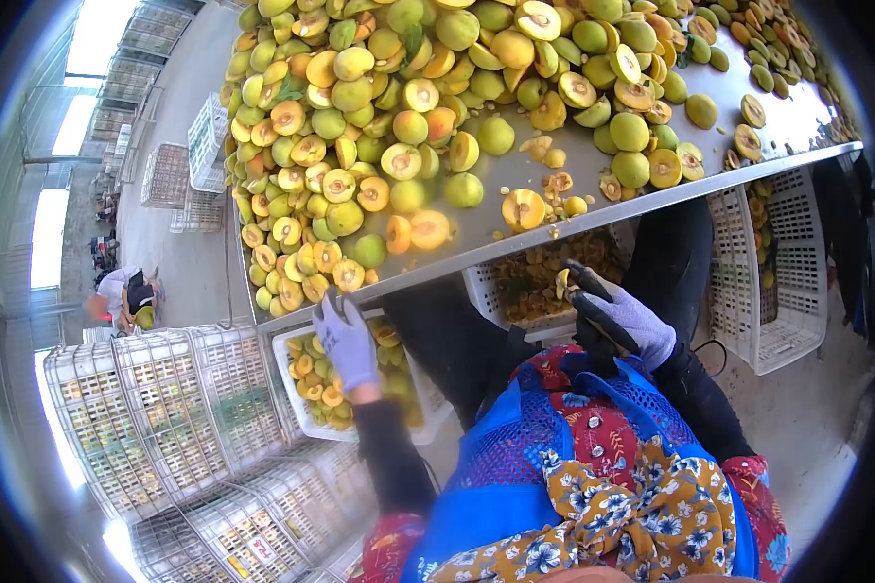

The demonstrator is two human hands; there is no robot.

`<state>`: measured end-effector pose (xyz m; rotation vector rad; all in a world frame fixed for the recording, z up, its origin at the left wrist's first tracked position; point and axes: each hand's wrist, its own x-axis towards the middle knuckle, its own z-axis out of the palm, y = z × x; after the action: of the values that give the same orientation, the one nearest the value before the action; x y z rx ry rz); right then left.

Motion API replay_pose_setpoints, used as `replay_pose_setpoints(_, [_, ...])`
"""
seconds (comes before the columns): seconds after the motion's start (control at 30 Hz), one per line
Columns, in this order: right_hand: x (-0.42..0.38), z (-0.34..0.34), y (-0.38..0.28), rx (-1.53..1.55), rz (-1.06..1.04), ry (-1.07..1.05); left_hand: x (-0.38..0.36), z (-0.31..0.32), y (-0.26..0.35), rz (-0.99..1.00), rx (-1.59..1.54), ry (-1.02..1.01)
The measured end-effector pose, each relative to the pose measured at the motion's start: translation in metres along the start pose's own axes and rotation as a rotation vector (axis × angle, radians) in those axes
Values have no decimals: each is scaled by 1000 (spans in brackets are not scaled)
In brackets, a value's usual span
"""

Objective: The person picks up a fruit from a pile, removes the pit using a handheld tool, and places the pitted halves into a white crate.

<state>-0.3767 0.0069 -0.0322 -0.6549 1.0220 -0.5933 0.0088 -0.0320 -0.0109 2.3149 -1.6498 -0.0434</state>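
A large heap of green-yellow fruit [345, 102], many of them cut in half, covers the metal table [486, 233]. Gloved, my left hand [345, 340] is at the table's front edge, over a white crate [311, 428] of fruit halves; its fingers are apart and hold nothing. My right hand [617, 316], in a pale glove with dark fingers, is in front of my body. Its fingers are closed round a small yellow piece of fruit [562, 284] and perhaps a tool that I cannot make out. Below it sits a crate with fruit scraps [544, 282].
Stacked crates [156, 418] full of fruit stand at the lower left. More crates [204, 146] are on the floor beyond the table. A white crate [787, 272] stands under the table at the right. Another person [126, 296] bends down at the far left.
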Motion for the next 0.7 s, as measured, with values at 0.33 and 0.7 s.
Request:
replay_pose_setpoints(0.33, [7,-9,-11,50,-150,148,82,100,37,324,-235,-383])
replay_pose_setpoints(0.7, [26,-29,28,-236,-318,157,4,45,107,-79,-1320,-613])
